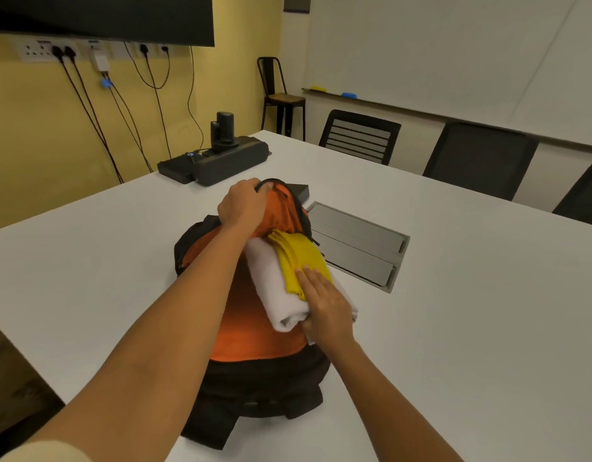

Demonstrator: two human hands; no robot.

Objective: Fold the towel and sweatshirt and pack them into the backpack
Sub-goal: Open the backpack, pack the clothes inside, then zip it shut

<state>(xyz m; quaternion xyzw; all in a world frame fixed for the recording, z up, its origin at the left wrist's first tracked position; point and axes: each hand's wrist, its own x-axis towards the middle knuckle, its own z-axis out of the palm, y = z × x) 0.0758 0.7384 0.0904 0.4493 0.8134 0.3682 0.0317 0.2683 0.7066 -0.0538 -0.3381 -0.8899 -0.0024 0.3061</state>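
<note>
A black backpack [261, 385] with orange lining lies open on the white table [454, 295] in front of me. My left hand [243, 203] grips the far rim of its opening and holds it up. A folded white bundle [271, 281] and a folded yellow one [299, 258] lie stacked, their far ends inside the opening. My right hand [324, 306] holds the near end of the stack, fingers flat on the yellow cloth and thumb under the white roll. I cannot tell which piece is the towel and which the sweatshirt.
A grey cable hatch [358, 245] is set into the table just right of the backpack. A black conference device [218, 158] stands at the far edge. Chairs [359, 136] line the table's far right side; cables hang on the yellow wall.
</note>
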